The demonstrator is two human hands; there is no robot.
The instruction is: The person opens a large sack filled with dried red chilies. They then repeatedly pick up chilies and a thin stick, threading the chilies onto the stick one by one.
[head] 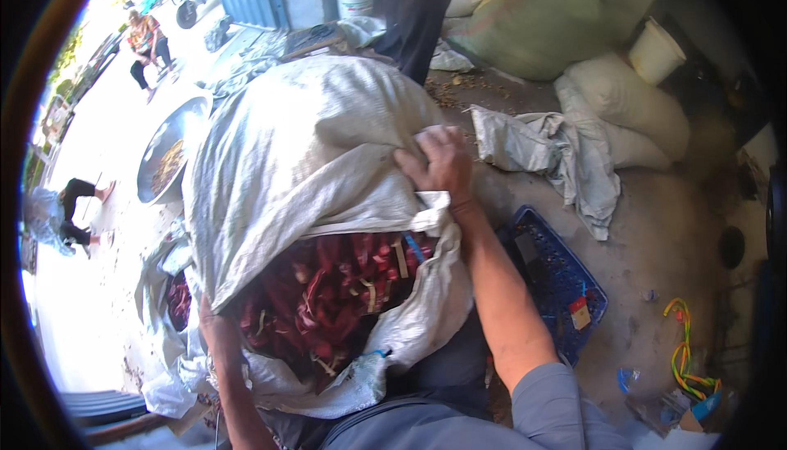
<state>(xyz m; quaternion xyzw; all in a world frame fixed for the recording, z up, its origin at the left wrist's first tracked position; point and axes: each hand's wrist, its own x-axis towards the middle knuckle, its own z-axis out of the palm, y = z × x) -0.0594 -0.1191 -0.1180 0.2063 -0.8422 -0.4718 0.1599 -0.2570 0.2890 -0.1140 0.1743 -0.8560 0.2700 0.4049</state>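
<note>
A large, bulging white woven sack (270, 124) leans before me, its mouth towards my body. Dried red chili peppers (320, 302), some with pale stems, fill the opening. My left hand (215, 321) holds the sack's rim at the left corner of the mouth; its fingers are mostly hidden. Higher up on the right, my right hand (439, 158) grips the sack's side, thumb apart from the curled fingers, with folds in the fabric running to it. A blue strip (414, 247) lies at the right end of the opening.
Right of me are a blue plastic crate (553, 278), an empty-looking sack (553, 142) and striped cord (681, 351). A metal basin (169, 149) stands left. A person's legs (418, 19) are behind the sack, near full sacks (541, 26). Two people sit farther left.
</note>
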